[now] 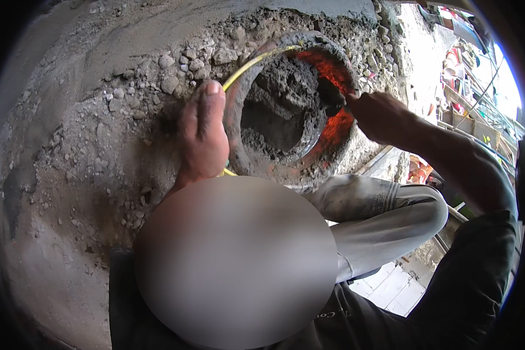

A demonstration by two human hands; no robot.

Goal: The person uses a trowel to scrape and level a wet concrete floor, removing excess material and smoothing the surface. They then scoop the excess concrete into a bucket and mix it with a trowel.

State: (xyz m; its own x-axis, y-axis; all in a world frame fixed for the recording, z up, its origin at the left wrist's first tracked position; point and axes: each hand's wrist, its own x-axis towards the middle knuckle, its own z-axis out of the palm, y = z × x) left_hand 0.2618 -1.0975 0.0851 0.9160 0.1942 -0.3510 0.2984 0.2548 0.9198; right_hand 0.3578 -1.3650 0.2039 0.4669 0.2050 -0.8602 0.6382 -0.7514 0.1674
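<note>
An orange round bucket (338, 125) caked with grey mortar stands on the rough ground, with a lump of wet mortar (286, 99) inside. My left hand (201, 134) rests at the bucket's left rim. Its thumb points up and presses a thin yellow strip (256, 60) that curves along the rim's top. My right hand (379, 115) reaches in from the right and grips a dark tool (332, 96) whose tip is inside the bucket against the mortar. What kind of tool it is stays unclear.
Loose stones and gravel (169, 70) lie around the bucket on a grey concrete surface (70, 175). My bent knee in grey trousers (391, 210) is just below the bucket. Beyond an edge at the right, clutter and rooftops (466, 87) show far below.
</note>
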